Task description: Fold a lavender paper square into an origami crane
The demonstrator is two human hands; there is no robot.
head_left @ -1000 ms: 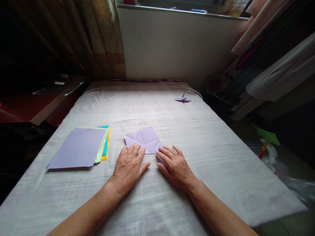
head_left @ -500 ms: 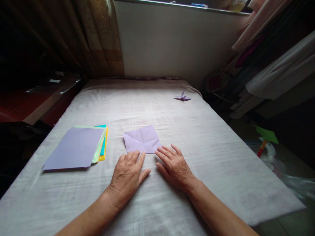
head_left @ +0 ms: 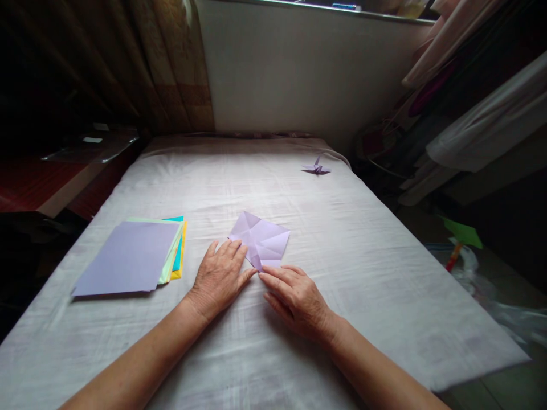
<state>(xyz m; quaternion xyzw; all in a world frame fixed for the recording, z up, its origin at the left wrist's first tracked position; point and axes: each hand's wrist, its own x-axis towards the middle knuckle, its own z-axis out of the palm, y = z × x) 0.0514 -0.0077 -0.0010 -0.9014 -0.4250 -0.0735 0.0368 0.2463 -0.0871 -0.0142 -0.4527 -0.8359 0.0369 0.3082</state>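
A creased lilac paper square lies on the white cloth, turned so one corner points toward me. My left hand lies flat with fingers stretched out, fingertips on the paper's near-left edge. My right hand rests palm down beside it, fingers extended, with the index fingertip at the paper's near corner. Neither hand grips anything.
A stack of coloured sheets, lilac on top, lies to the left. A small folded lilac paper crane sits far right on the cloth. A dark wooden surface is at left; hanging clothes and floor clutter are at right.
The lilac square has been rotated from lying edge-on to corner-toward-me and has shifted slightly right. Both hands have moved closer together at its near corner.
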